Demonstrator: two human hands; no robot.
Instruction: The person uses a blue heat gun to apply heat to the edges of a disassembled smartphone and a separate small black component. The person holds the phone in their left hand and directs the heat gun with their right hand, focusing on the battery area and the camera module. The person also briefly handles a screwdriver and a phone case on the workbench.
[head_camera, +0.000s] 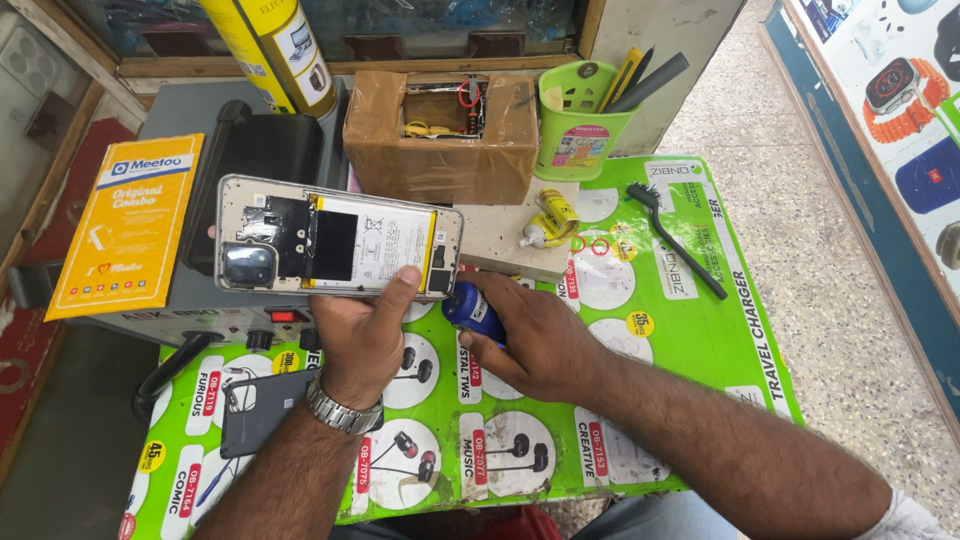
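Already stripped of its back cover: opened phone (338, 243), battery and board bare, held level above the tabletop's (700, 340) far left part. Back panel (262, 408) lying near the front left edge; reassembly not yet done. Left hand (362, 335) palm-up, grip clasped around the phone's lower edge. Right hand (535, 335) curled, grip wrapped around a blue screwdriver (473, 310), tip at the phone's right end.

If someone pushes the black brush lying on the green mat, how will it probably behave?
The black brush looks thin and light, so it would probably slide on the glossy green mat. Its long flat handle makes rolling unlikely. It seems stiff, though the bristles at the far end may bend.
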